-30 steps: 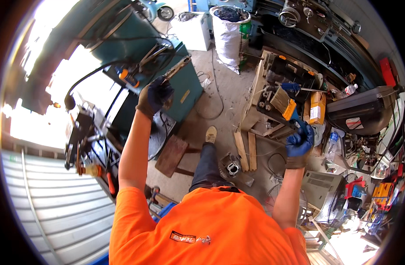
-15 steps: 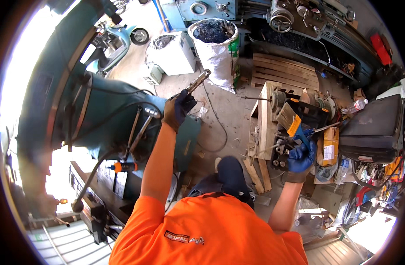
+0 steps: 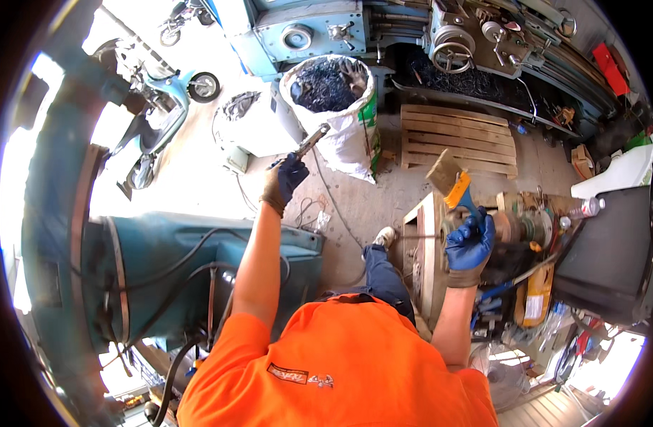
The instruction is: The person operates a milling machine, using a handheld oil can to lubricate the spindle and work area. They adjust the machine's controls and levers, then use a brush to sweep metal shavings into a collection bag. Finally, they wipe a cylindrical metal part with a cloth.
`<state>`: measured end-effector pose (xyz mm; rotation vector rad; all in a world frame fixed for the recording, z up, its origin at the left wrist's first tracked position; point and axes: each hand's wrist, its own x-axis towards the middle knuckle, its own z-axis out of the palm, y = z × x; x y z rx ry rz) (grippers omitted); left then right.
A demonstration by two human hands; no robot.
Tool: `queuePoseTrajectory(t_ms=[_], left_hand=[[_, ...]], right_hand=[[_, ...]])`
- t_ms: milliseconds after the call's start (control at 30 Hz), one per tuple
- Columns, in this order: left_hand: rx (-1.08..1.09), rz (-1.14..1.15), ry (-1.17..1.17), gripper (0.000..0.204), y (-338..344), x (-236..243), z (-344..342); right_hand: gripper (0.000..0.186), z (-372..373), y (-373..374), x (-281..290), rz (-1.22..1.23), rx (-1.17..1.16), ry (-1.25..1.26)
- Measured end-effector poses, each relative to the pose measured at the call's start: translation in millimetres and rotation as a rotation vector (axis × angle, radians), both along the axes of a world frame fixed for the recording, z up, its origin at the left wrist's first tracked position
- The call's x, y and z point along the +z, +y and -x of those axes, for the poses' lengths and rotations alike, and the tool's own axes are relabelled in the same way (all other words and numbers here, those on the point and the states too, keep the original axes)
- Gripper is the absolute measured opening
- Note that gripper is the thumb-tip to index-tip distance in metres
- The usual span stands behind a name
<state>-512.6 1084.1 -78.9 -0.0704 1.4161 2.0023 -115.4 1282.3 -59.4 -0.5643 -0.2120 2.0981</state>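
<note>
My left hand (image 3: pixel 287 182), in a dark glove with a brown cuff, is closed round a metallic bar-like part (image 3: pixel 312 140). The part tilts up and to the right, its far end in front of the white sack; its exact kind I cannot make out. In my right hand (image 3: pixel 469 242), gloved in blue, is a flat paintbrush (image 3: pixel 454 186) gripped by its blue handle. Its orange band and pale, dirty bristles point up and to the left. The brush is in the air near the wooden crate (image 3: pixel 427 245), touching nothing I can see.
Metal shavings fill the white sack (image 3: pixel 341 146) ahead, below a blue lathe (image 3: pixel 312 32). A wooden pallet (image 3: pixel 458 139) lies on the floor. A teal machine (image 3: pixel 177 245) with cables stands at left. The right side holds a black case (image 3: pixel 600 238) and a plastic bottle (image 3: pixel 590 208).
My body has moved forward, the sack and lathe now nearer. The paintbrush has been raised from above the tools at the crate. Both hands keep their hold.
</note>
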Motion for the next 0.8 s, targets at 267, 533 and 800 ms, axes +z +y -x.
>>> queuePoseTrajectory(t_ms=[267, 533, 800], left_hand=[[-0.093, 0.278, 0.110, 0.024, 106, -17, 115], [-0.338, 0.552, 0.270, 0.029, 203, -42, 210], [-0.633, 0.665, 0.534, 0.028, 239, -89, 316]], right_hand=[[0.027, 63, 85, -23, 0.076, -0.089, -0.218], [0.030, 110, 120, -48, -0.049, -0.189, -0.567], [0.030, 264, 163, -36, -0.283, -0.079, -0.743]])
